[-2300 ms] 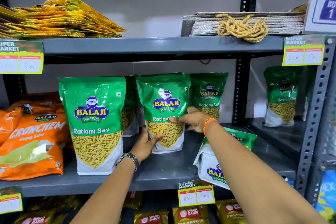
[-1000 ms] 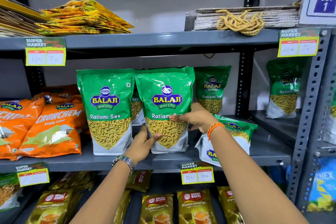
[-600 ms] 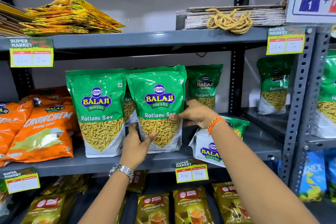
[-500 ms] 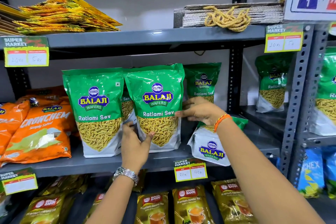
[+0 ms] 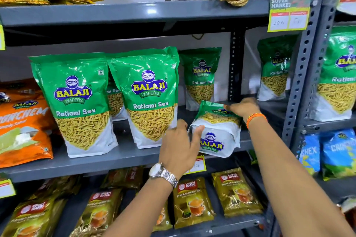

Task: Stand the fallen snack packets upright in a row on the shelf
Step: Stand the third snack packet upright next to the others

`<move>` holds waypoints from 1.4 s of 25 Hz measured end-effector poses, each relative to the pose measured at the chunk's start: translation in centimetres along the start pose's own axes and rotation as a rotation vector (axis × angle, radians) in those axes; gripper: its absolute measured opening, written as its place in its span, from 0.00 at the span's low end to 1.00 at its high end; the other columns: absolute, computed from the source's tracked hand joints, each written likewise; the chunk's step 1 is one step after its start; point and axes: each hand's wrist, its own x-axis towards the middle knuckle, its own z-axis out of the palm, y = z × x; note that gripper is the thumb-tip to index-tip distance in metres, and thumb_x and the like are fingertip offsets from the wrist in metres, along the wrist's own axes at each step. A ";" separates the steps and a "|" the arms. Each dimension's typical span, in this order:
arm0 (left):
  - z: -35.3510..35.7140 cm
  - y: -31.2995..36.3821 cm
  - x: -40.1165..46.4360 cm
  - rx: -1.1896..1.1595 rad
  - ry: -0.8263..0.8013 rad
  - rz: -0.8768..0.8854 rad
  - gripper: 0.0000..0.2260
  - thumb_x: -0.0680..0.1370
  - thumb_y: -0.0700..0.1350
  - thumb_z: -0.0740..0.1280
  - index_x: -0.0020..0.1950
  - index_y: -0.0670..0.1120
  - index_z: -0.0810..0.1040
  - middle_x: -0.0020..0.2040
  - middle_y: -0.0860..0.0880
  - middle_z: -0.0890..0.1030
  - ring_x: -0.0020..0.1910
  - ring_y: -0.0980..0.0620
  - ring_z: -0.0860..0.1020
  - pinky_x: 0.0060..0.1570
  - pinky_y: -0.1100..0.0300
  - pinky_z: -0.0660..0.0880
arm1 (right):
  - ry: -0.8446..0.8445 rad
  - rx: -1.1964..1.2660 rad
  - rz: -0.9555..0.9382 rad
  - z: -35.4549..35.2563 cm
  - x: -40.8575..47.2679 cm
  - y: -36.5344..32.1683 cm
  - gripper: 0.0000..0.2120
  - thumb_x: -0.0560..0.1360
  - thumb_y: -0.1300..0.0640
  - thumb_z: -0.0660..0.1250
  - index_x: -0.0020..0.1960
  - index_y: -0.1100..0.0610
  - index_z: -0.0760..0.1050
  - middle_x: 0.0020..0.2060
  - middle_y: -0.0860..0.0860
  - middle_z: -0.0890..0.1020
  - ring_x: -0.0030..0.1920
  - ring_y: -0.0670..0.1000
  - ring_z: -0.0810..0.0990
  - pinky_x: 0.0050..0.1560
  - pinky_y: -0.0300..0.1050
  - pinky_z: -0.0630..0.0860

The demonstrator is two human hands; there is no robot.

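Two green Balaji Ratlami Sev packets stand upright side by side at the front of the grey middle shelf (image 5: 115, 161): the left packet (image 5: 77, 102) and the middle packet (image 5: 152, 94). Behind them to the right stands another packet (image 5: 202, 77). A fallen packet (image 5: 217, 132) lies on its back at the shelf's right end, white base toward me. My right hand (image 5: 243, 107) grips its far top edge. My left hand (image 5: 181, 146) hovers with fingers apart, thumb touching the base's left corner.
Orange snack packets (image 5: 21, 127) lean at the shelf's left end. A perforated metal post (image 5: 302, 75) bounds the right side, with more green packets (image 5: 275, 71) beyond it. Tea packets (image 5: 192, 200) fill the shelf below; blue packets (image 5: 337, 152) sit lower right.
Both hands have let go of the middle upright packet, which now stands alone, and moved right to the fallen packet. My right hand now holds its top edge.
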 end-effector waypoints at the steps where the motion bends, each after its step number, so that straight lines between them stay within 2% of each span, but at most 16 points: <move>1: 0.4 0.6 0.5 -0.030 -0.067 -0.076 0.28 0.78 0.69 0.53 0.52 0.44 0.72 0.37 0.46 0.80 0.44 0.40 0.80 0.45 0.47 0.74 | -0.049 0.000 0.015 0.4 0.1 0.2 0.45 0.68 0.42 0.78 0.73 0.68 0.67 0.69 0.61 0.77 0.69 0.63 0.76 0.69 0.56 0.74; 3: 0.7 1.2 1.8 -0.180 -0.260 -0.325 0.37 0.75 0.73 0.52 0.59 0.40 0.71 0.42 0.46 0.83 0.48 0.42 0.83 0.54 0.48 0.76 | -0.108 0.028 0.029 1.0 0.1 0.5 0.48 0.71 0.42 0.76 0.77 0.68 0.60 0.73 0.62 0.71 0.71 0.61 0.74 0.70 0.54 0.74; 5: 0.9 1.3 2.6 -0.297 -0.359 -0.497 0.42 0.73 0.75 0.53 0.66 0.39 0.68 0.40 0.49 0.81 0.39 0.46 0.86 0.46 0.52 0.80 | -0.110 0.053 0.053 1.3 0.1 0.8 0.46 0.71 0.44 0.76 0.77 0.67 0.59 0.73 0.62 0.70 0.70 0.61 0.75 0.68 0.54 0.75; 7: 0.9 1.4 3.2 -0.332 -0.374 -0.548 0.40 0.73 0.73 0.57 0.67 0.40 0.68 0.39 0.51 0.77 0.34 0.47 0.86 0.41 0.52 0.82 | -0.095 0.090 0.059 1.5 0.1 1.1 0.41 0.71 0.48 0.77 0.74 0.67 0.63 0.71 0.63 0.73 0.68 0.61 0.77 0.67 0.55 0.76; 11: 1.3 1.0 3.8 -0.452 -0.431 -0.612 0.41 0.73 0.69 0.64 0.73 0.40 0.62 0.42 0.49 0.80 0.29 0.50 0.82 0.26 0.61 0.76 | -0.027 0.299 0.078 1.6 0.4 1.6 0.31 0.69 0.55 0.80 0.64 0.64 0.71 0.63 0.63 0.80 0.61 0.62 0.81 0.63 0.58 0.79; 13: 1.5 0.8 4.3 -0.507 -0.430 -0.591 0.42 0.70 0.70 0.65 0.71 0.40 0.63 0.50 0.47 0.81 0.40 0.48 0.84 0.36 0.53 0.83 | 0.017 0.354 0.100 1.2 0.7 1.5 0.31 0.67 0.56 0.81 0.64 0.65 0.71 0.62 0.64 0.81 0.60 0.62 0.82 0.62 0.59 0.79; 15: 1.5 0.8 4.7 -0.483 -0.414 -0.528 0.41 0.66 0.71 0.64 0.66 0.42 0.67 0.56 0.44 0.81 0.52 0.44 0.83 0.52 0.45 0.82 | 0.081 0.412 0.103 0.6 1.1 1.1 0.28 0.66 0.56 0.81 0.58 0.65 0.71 0.61 0.64 0.81 0.59 0.63 0.82 0.62 0.59 0.79; 17: 1.3 1.0 5.6 -0.468 -0.402 -0.462 0.39 0.65 0.73 0.64 0.62 0.44 0.69 0.59 0.43 0.81 0.56 0.42 0.81 0.57 0.44 0.79 | 0.184 0.472 0.062 -0.5 1.5 0.3 0.27 0.65 0.55 0.82 0.51 0.61 0.67 0.61 0.64 0.80 0.59 0.62 0.82 0.62 0.58 0.79; 20: 1.4 1.3 7.2 -0.556 -0.434 -0.410 0.37 0.69 0.68 0.68 0.67 0.43 0.65 0.67 0.41 0.77 0.64 0.40 0.78 0.63 0.43 0.75 | 0.273 0.527 -0.048 -2.4 2.6 -1.4 0.23 0.64 0.53 0.82 0.44 0.61 0.70 0.53 0.61 0.82 0.55 0.58 0.81 0.56 0.52 0.80; 22: 2.2 1.3 8.1 -0.501 -0.472 -0.353 0.36 0.75 0.61 0.69 0.72 0.42 0.58 0.73 0.42 0.72 0.68 0.41 0.74 0.65 0.50 0.72 | 0.241 0.557 -0.134 -3.4 3.4 -2.9 0.31 0.64 0.52 0.83 0.57 0.65 0.71 0.58 0.62 0.81 0.63 0.59 0.79 0.62 0.53 0.78; 23: 2.7 1.3 8.4 -0.441 -0.475 -0.325 0.35 0.77 0.59 0.69 0.73 0.41 0.56 0.73 0.42 0.72 0.68 0.41 0.74 0.61 0.55 0.71 | 0.222 0.566 -0.167 -3.6 3.8 -3.6 0.37 0.64 0.52 0.83 0.63 0.66 0.67 0.64 0.63 0.78 0.67 0.60 0.77 0.66 0.55 0.76; 24: 3.2 1.3 8.8 -0.392 -0.466 -0.304 0.35 0.77 0.57 0.69 0.72 0.40 0.55 0.71 0.41 0.73 0.66 0.41 0.75 0.55 0.56 0.70 | 0.218 0.575 -0.208 -3.6 4.1 -4.3 0.39 0.64 0.52 0.83 0.65 0.65 0.65 0.67 0.62 0.76 0.68 0.60 0.76 0.68 0.56 0.75; 27: 4.8 1.0 10.2 -0.325 -0.426 -0.319 0.36 0.75 0.52 0.73 0.71 0.39 0.54 0.66 0.38 0.77 0.60 0.38 0.78 0.47 0.56 0.71 | 0.235 0.587 -0.336 -3.4 5.2 -5.7 0.38 0.63 0.53 0.84 0.65 0.66 0.71 0.61 0.59 0.80 0.64 0.59 0.80 0.65 0.51 0.78; 30: 6.5 0.4 11.7 -0.360 -0.371 -0.376 0.36 0.73 0.47 0.77 0.69 0.41 0.55 0.69 0.38 0.74 0.64 0.39 0.76 0.53 0.57 0.70 | 0.180 0.629 -0.445 -2.9 5.8 -6.3 0.43 0.64 0.58 0.83 0.72 0.67 0.66 0.64 0.61 0.81 0.64 0.60 0.81 0.66 0.58 0.77; 32: 7.7 -0.2 11.8 -0.367 -0.346 -0.411 0.45 0.72 0.47 0.78 0.75 0.38 0.50 0.74 0.39 0.69 0.69 0.40 0.72 0.61 0.56 0.69 | 0.170 0.667 -0.515 -2.3 5.9 -6.3 0.46 0.65 0.63 0.82 0.75 0.62 0.60 0.66 0.60 0.80 0.66 0.60 0.80 0.67 0.59 0.77; 35: 9.4 -1.4 11.3 -0.349 -0.336 -0.423 0.50 0.70 0.47 0.80 0.77 0.38 0.48 0.75 0.40 0.68 0.70 0.41 0.72 0.66 0.53 0.68 | 0.090 0.737 -0.577 -0.7 5.9 -5.4 0.51 0.64 0.69 0.81 0.77 0.54 0.55 0.66 0.58 0.79 0.62 0.55 0.83 0.62 0.50 0.81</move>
